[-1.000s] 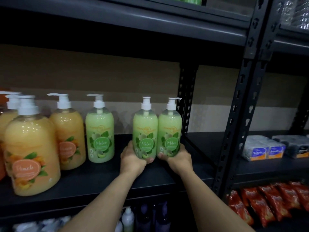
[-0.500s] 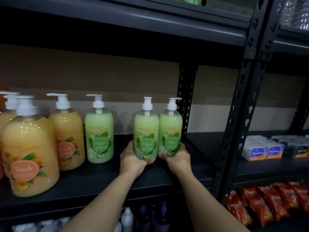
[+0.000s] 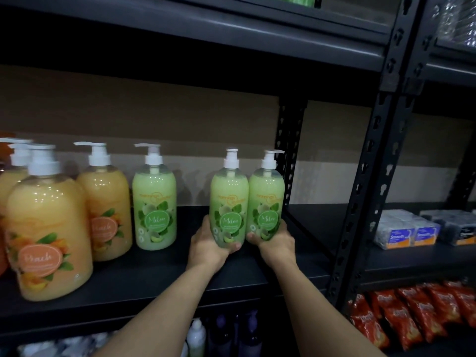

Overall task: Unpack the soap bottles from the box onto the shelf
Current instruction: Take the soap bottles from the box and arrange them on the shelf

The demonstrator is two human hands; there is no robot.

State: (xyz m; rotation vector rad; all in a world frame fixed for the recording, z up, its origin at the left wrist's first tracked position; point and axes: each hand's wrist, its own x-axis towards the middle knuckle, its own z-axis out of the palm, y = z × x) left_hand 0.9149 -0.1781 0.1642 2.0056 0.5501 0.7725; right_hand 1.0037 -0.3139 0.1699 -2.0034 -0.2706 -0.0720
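Shifted slightly right on the shelf (image 3: pixel 154 274): left bottle (image 3: pixel 228 197), gripped by the left hand (image 3: pixel 208 246); right bottle (image 3: pixel 266 197), by the right hand (image 3: pixel 277 243). Release appears next.

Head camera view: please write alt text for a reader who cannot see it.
A person's left hand and right hand each grip the base of a green Melon soap bottle, the left Melon bottle and the right Melon bottle, upright and side by side at a dark shelf. Further left stand a third Melon bottle and orange Peach bottles.
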